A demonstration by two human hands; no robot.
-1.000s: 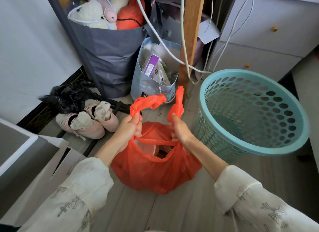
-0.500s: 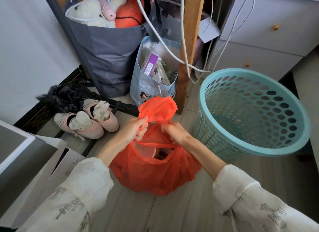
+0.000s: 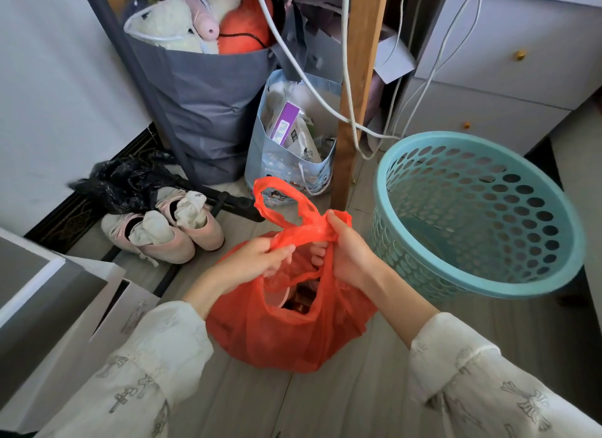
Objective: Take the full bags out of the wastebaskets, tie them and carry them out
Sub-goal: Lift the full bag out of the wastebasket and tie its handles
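Head view, looking down at floor. Grey fabric bag point(image 3: 208, 111), upper centre of frame, stands upright and is stuffed with plush toys at its top. Teal perforated wastebasket point(image 3: 482, 209), right of frame, tilted with its mouth toward the camera; no liner visible inside. Red plastic bag point(image 3: 286, 336), lower centre, rests on the wooden floor point(image 3: 358, 405) just left of the wastebasket, mouth partly gathered, dark contents visible through the gap. White boxes point(image 3: 58, 313) occupy lower left. Light blue gift bag point(image 3: 286, 163) with rope handle stands behind the red bag, beside a wooden leg point(image 3: 355, 111) with white cables point(image 3: 351, 79) hanging along it. Pair of pink shoes point(image 3: 163, 229), socks stuffed inside, left of centre, next to a crumpled black bag point(image 3: 120, 183). Left hand point(image 3: 250, 263): grip narrow, fingers curled and pinching one twisted handle of the red bag. Right hand point(image 3: 348, 251): grip closed around the other handle, thumb on top. The two handles cross between the hands, one forming a loop point(image 3: 280, 203) above them.
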